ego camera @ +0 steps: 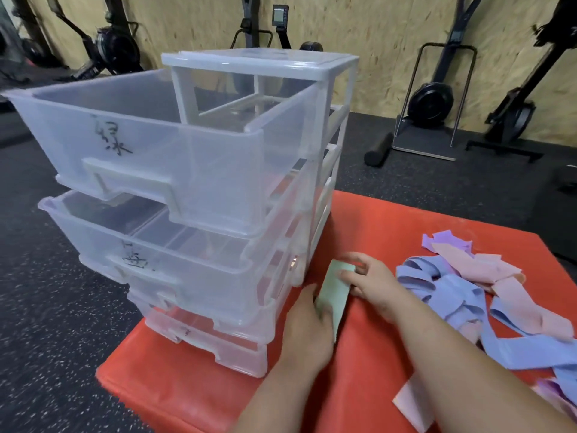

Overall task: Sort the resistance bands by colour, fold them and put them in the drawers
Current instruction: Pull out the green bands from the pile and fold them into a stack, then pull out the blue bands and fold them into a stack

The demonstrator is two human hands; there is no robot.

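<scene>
Head view: nearest, the left hand (pixel 307 329) closes round the near end of the green band (pixel 332 293), thumb on its left edge and the other fingers hidden under it. The band is a flat, folded pale-green strip lying on the red pad (pixel 193 389), just right of the drawers (pixel 331 170). At its far end the right hand (pixel 374 284) pinches it, fingers (pixel 348 276) bent over the top and pressing the fold down. To the right lies a loose pile (pixel 462 295) of blue, pink and purple bands, apart from the green one. The top drawer (pixel 156 145) and second drawer (pixel 156 254) stand pulled out, each with a handwritten mark. Gym machines (pixel 431 98) line the far wall.
</scene>
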